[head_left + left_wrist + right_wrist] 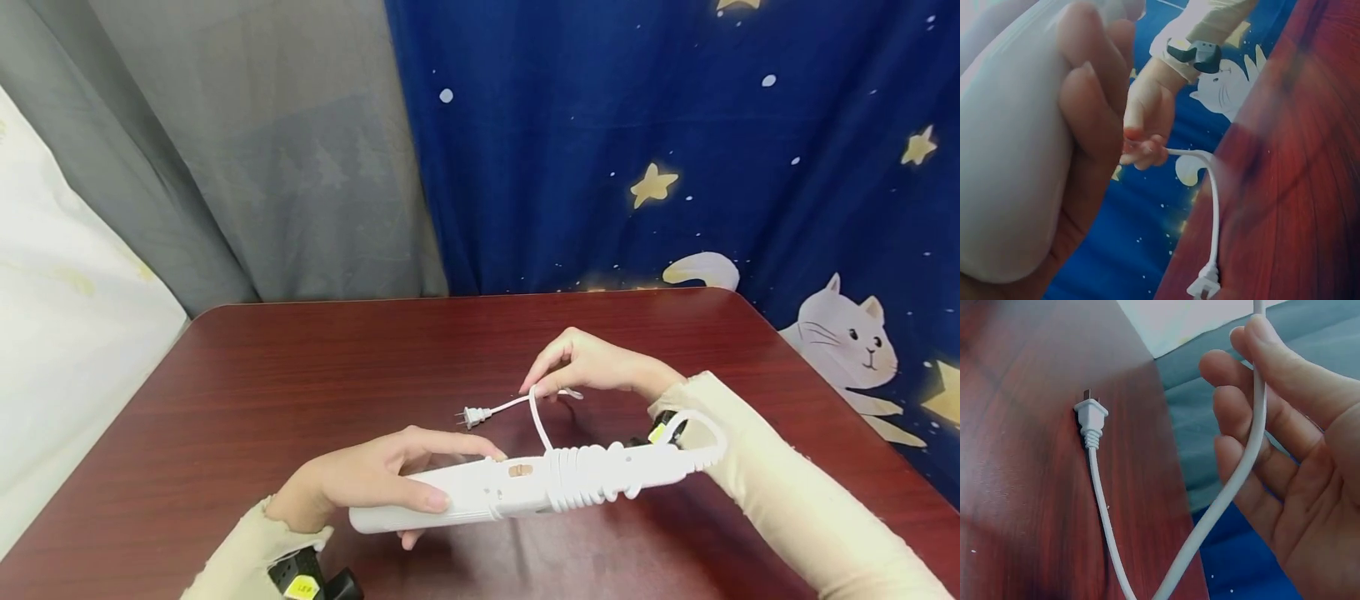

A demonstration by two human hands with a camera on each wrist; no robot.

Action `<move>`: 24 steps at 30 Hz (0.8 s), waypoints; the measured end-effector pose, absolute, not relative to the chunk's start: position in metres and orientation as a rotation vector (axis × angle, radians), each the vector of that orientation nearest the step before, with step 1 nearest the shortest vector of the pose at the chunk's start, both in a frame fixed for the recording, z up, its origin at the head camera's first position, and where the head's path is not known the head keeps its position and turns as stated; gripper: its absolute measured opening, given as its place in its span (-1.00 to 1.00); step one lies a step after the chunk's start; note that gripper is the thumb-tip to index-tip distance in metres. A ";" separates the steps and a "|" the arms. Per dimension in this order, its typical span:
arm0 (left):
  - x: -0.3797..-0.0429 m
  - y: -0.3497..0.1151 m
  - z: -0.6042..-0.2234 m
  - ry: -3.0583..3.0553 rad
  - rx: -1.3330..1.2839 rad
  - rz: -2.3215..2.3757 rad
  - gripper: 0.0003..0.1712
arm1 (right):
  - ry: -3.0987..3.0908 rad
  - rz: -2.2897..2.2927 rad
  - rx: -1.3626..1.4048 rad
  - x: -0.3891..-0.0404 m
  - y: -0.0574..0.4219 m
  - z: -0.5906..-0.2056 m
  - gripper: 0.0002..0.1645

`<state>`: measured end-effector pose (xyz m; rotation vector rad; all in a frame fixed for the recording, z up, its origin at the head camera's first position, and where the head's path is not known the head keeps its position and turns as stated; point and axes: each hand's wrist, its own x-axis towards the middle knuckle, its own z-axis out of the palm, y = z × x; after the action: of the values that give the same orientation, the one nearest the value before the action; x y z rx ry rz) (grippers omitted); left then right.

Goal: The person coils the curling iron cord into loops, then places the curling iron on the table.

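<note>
A long white hair straightener (pixel 468 487) is held above the table by my left hand (pixel 375 477), thumb on the near side and fingers round its wide left end. Its power cord (pixel 581 477) is wound in several turns about the right part, and a loop of it bends back at the right end. Beyond it, my right hand (pixel 592 364) pinches the loose cord between thumb and fingertips. In the right wrist view, the cord (pixel 1254 447) runs across those curled fingers. The two-pin plug (pixel 476 416) lies left of the right hand, on the table in the right wrist view (pixel 1091 417).
The dark red wooden table (pixel 322 358) spans the scene. Behind it hang a grey curtain (pixel 300 167) and a blue curtain (pixel 540 150) with stars and a cat; white cloth (pixel 67 333) is at the left. Each wrist wears a black camera (pixel 307 575).
</note>
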<state>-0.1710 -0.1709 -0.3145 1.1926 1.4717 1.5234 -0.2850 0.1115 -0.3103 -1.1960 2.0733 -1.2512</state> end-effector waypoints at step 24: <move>-0.187 -0.187 -0.331 1.697 1.037 1.196 -0.48 | 2.143 -1.017 -1.139 -0.274 0.099 -0.278 -0.80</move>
<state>-0.1868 -0.1867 -0.3307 1.0375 1.6969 1.1961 -0.2741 0.0994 -0.2776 -1.1388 2.1434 -1.0169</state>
